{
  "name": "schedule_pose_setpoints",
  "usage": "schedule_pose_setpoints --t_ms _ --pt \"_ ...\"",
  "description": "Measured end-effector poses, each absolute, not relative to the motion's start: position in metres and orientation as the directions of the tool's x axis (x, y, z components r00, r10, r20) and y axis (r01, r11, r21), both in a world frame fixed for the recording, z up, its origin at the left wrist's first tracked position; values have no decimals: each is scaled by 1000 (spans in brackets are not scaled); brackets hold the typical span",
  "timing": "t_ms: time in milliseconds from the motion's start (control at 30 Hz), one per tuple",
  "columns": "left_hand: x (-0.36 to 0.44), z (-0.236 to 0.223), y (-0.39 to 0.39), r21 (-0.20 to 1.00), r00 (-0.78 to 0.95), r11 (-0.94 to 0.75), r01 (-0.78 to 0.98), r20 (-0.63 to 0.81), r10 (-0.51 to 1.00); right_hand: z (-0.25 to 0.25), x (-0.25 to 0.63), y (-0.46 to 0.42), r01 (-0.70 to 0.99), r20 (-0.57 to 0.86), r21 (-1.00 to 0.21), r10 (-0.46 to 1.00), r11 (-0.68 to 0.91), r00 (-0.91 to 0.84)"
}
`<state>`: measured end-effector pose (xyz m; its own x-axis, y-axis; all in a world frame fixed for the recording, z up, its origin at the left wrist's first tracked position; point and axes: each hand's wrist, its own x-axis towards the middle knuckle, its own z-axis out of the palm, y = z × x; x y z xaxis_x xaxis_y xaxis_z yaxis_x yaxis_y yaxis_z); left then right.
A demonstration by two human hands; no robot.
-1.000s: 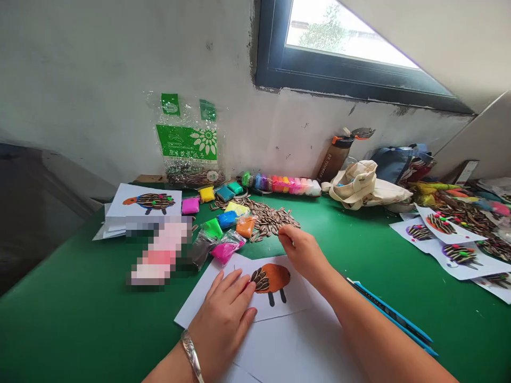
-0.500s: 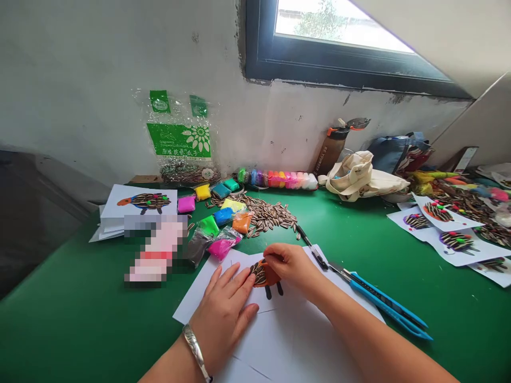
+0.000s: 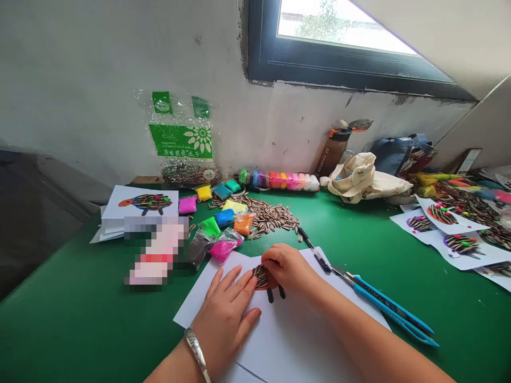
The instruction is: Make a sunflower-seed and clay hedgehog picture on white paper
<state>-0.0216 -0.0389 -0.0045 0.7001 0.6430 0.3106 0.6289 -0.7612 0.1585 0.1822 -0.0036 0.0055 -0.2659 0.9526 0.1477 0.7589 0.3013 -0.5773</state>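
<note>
My left hand (image 3: 227, 306) lies flat with fingers spread on a sheet of white paper (image 3: 275, 338), its fingertips at the left edge of an orange clay shape (image 3: 262, 289). Striped sunflower seeds (image 3: 260, 275) are set in that shape, and two dark clay legs (image 3: 270, 296) stick out below it. My right hand (image 3: 285, 268) pinches a sunflower seed, mostly hidden by the fingers, against the upper part of the shape. The hand covers the shape's right side.
Loose seeds (image 3: 273, 215) and bagged coloured clay, such as an orange packet (image 3: 243, 224), lie beyond the paper. On the right are a pen (image 3: 315, 250) and a blue-handled cutting tool (image 3: 393, 308). Finished pictures (image 3: 463, 247) lie farther right; another (image 3: 115, 210) is at left.
My right hand has come from the edge of the seed pile to the clay shape and pressed down there. The left hand stays nearly in place. The view has shifted slightly.
</note>
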Motion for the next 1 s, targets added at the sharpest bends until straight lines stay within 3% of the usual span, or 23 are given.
schedule_pose_setpoints --t_ms 267,500,733,1000 --pt "-21 -4 -39 162 699 -758 632 305 647 7 178 -1 736 179 -571 930 363 -320" --pt "-21 -2 -39 116 717 -767 632 288 635 3 194 -5 757 209 -593 960 275 -185" --pt "-21 -2 -39 121 715 -766 631 290 635 1 188 -8 800 145 -530 960 281 -241" --pt "-22 -5 -39 111 715 -769 629 305 629 0 192 -6 792 156 -552 965 261 -210"
